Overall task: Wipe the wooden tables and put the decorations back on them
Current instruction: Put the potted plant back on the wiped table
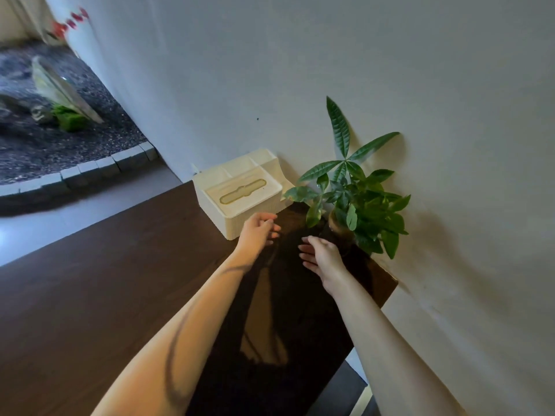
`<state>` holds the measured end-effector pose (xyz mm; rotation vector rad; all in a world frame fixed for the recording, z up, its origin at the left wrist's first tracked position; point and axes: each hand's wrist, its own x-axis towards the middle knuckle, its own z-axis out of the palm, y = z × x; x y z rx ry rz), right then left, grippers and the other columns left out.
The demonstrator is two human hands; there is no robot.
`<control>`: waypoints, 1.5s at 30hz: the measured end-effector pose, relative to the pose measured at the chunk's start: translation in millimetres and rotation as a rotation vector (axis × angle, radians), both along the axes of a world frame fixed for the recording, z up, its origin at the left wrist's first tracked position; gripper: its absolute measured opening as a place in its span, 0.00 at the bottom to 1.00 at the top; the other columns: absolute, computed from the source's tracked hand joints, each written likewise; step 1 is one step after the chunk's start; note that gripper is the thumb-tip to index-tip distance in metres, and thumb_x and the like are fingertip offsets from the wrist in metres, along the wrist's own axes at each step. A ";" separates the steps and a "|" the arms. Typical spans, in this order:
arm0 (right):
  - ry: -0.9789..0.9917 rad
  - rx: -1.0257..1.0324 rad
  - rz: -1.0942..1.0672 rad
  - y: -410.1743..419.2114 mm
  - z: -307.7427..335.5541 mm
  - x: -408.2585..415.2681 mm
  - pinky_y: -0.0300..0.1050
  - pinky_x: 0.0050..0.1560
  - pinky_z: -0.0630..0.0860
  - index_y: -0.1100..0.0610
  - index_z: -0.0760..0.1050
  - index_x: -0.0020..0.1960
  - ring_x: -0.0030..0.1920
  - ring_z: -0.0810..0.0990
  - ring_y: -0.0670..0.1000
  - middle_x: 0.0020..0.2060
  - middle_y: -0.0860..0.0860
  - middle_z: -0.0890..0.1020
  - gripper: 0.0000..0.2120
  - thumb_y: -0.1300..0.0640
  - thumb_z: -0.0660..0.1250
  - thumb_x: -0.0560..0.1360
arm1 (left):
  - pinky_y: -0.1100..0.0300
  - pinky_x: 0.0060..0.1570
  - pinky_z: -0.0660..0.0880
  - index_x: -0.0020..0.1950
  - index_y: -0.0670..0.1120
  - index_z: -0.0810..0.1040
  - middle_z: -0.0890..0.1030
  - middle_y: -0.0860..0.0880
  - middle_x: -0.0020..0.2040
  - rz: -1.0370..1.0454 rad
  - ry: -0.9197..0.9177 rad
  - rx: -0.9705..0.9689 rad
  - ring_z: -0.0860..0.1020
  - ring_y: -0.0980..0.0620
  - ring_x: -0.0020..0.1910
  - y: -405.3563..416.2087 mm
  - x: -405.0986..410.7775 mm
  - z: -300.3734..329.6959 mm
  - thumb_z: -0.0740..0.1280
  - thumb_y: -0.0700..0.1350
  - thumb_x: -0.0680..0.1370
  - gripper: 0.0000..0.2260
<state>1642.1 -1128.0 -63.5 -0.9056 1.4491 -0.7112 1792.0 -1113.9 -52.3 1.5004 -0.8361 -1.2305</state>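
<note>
Wooden table (120, 280) fills the lower frame; tissue box (237, 192) and potted plant (351, 205) stand at centre against the wall. Left hand (258, 232) and right hand (322, 258) hover relaxed, empty, between them. A careless sweep could topple the plant.

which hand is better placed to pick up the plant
Right. The right hand is open just beside the plant and its pot, while the left hand sits by the tissue box.

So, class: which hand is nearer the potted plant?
Right. The right hand hovers beside the potted plant; the left hand is farther off, by the cream organizer box.
</note>
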 end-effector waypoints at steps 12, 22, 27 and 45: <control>0.096 -0.303 0.142 -51.2 22.7 99.5 0.43 0.51 0.71 0.59 0.69 0.61 0.52 0.72 0.51 0.48 0.50 0.73 0.13 0.54 0.56 0.81 | 0.58 0.42 0.76 0.60 0.43 0.71 0.76 0.45 0.55 0.364 -0.058 0.163 0.76 0.51 0.45 14.1 93.9 -3.7 0.62 0.47 0.80 0.12; 0.428 -0.338 0.249 -125.6 -1.5 125.8 0.49 0.57 0.71 0.65 0.65 0.69 0.61 0.73 0.60 0.64 0.60 0.72 0.20 0.58 0.57 0.79 | 0.45 0.62 0.72 0.73 0.42 0.61 0.68 0.43 0.70 0.330 -0.143 0.317 0.70 0.44 0.65 -24.9 104.2 -41.9 0.63 0.50 0.78 0.26; 0.443 -0.335 0.223 -131.5 -10.5 130.8 0.49 0.55 0.73 0.65 0.68 0.65 0.58 0.74 0.58 0.60 0.59 0.74 0.18 0.58 0.60 0.78 | 0.43 0.63 0.71 0.73 0.46 0.64 0.69 0.46 0.71 0.329 -0.102 0.289 0.69 0.44 0.67 -32.3 110.3 -45.8 0.59 0.49 0.80 0.22; 0.691 -0.095 0.026 -79.1 -42.6 127.2 0.54 0.56 0.75 0.62 0.63 0.67 0.63 0.70 0.60 0.65 0.60 0.65 0.19 0.61 0.61 0.77 | 0.42 0.47 0.75 0.76 0.43 0.52 0.71 0.37 0.66 0.313 0.139 0.551 0.75 0.37 0.59 -8.6 171.9 -41.5 0.63 0.54 0.78 0.33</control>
